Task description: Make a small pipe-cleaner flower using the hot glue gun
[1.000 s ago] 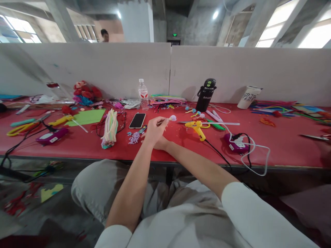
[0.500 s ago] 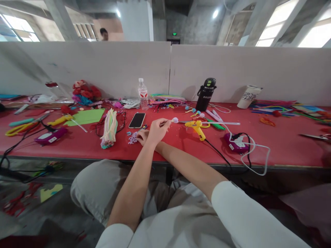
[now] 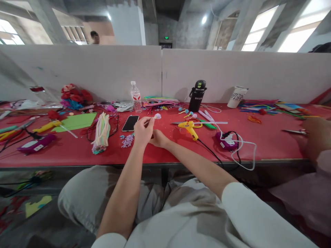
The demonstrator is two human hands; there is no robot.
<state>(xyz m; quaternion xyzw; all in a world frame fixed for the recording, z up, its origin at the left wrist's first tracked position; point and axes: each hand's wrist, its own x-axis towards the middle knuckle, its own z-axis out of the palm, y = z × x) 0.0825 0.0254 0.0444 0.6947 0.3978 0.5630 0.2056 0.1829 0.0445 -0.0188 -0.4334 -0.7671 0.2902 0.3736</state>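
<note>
My left hand [image 3: 143,130] is closed in a pinch on a small pale purple flower [image 3: 157,116], whose head sticks out to the right of the fingertips. Just behind and right of it is my right hand [image 3: 159,139], fingers bent together near the left palm; whatever they hold is too small to make out. A pile of small purple pieces [image 3: 127,141] lies left of the hands, in front of a black phone [image 3: 130,123]. To the right, a yellow glue gun [image 3: 190,129] rests near the tips of some scissors [image 3: 178,123].
Farther left lies a bundle of pastel fuzzy stems [image 3: 101,132]. Behind stand a water bottle [image 3: 136,98], a black flask [image 3: 197,96] and a white cup [image 3: 236,97]. A purple power socket [image 3: 226,142] with cables sits right. Another person's arm [image 3: 317,136] is at the far right.
My right hand has left the purple pieces and moved right, out from beneath the left wrist to beside the left hand. The flower stays in my left hand. The view has turned slightly right.
</note>
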